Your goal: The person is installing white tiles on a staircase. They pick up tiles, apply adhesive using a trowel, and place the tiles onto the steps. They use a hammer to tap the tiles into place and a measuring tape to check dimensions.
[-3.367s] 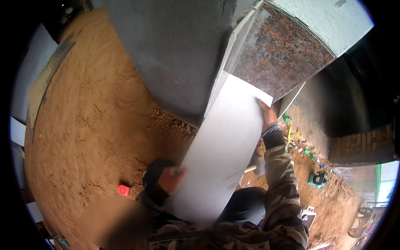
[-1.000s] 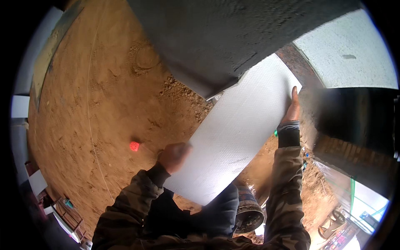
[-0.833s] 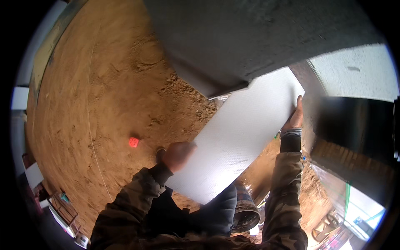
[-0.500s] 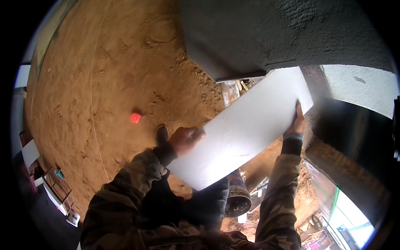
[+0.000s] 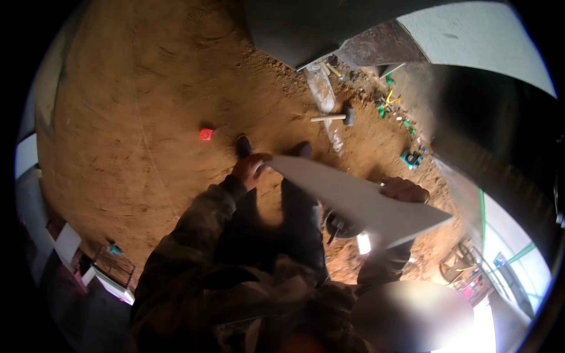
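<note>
A large, thin white tile (image 5: 347,197) is held tilted between my two hands, above my legs and the dirt floor. My left hand (image 5: 250,167) pinches its left corner, thumb and fingers closed on it. My right hand (image 5: 405,189) grips the far edge toward the right end, its fingers curled over the edge. Most of my right forearm is hidden by the tile. A dark bucket-like container (image 5: 340,225) shows partly beneath the tile.
Ahead on the dirt lies a mallet (image 5: 344,116) with a dark head. A dark slab (image 5: 288,35) juts in at the top. Beyond my left hand sits a red perforated piece (image 5: 206,135). At right are a teal-and-black tool (image 5: 411,159) and yellow-handled pliers (image 5: 392,99).
The tile has come down and nearer, turning from broad-face view to a steep tilt, its right end swung toward me. My right hand moved nearer. The mallet and floor tools are now uncovered.
</note>
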{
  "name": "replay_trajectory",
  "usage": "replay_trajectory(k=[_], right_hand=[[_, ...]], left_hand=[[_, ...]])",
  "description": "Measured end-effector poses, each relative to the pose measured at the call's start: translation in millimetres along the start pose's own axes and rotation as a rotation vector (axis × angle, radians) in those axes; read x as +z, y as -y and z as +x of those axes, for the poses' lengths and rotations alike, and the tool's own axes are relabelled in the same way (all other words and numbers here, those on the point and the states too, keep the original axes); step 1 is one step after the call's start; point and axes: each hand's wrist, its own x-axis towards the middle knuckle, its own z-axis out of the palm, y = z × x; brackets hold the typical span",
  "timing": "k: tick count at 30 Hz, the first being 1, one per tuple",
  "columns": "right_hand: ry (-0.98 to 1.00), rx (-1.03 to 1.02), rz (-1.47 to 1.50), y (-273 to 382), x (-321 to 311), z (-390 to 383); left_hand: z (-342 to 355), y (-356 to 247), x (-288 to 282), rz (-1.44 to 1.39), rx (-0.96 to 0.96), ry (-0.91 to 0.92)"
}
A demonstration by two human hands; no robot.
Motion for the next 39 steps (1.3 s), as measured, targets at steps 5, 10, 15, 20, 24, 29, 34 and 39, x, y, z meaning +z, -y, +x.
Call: replay_trajectory(k=[5,10,15,20,24,29,34,39], right_hand=[[0.264,0.035,-0.264,50.5,99.8,-6.0],[0.393,-0.008,-0.365,68.1,133.3,-8.5],[0.164,0.088,-0.388,82.6,139.8,-23.8],[-0.377,0.361,-0.539,92.0,110.1,-60.0],[-0.915,0.005,-0.64,93.9,50.0,-64.6],[-1.353,-0.075,-0.372,84.2,-64.7,-44.6],[-1.475,-0.128,-0.226,16.5,-219.8,9.0],[-1.364,-0.188,-0.332,-35.5,-331.6,106.8]], left_hand=[[-5.2,42.3,0.4,-0.068,0.012,-0.027],[-0.9,27.2,-10.8,-0.399,-0.21,0.05],[-6.0,-13.5,-31.6,-0.25,-0.287,0.191],[-5.6,-64.9,-54.3,0.03,-0.257,0.224],[-28.5,-13.5,-48.1,0.063,-0.063,0.12],[-48.3,-6.5,-59.2,0.002,-0.608,0.235],[-108.5,27.9,-54.6,0.36,-0.488,0.377],[-134.8,-20.6,-19.2,-0.019,-0.879,0.456]])
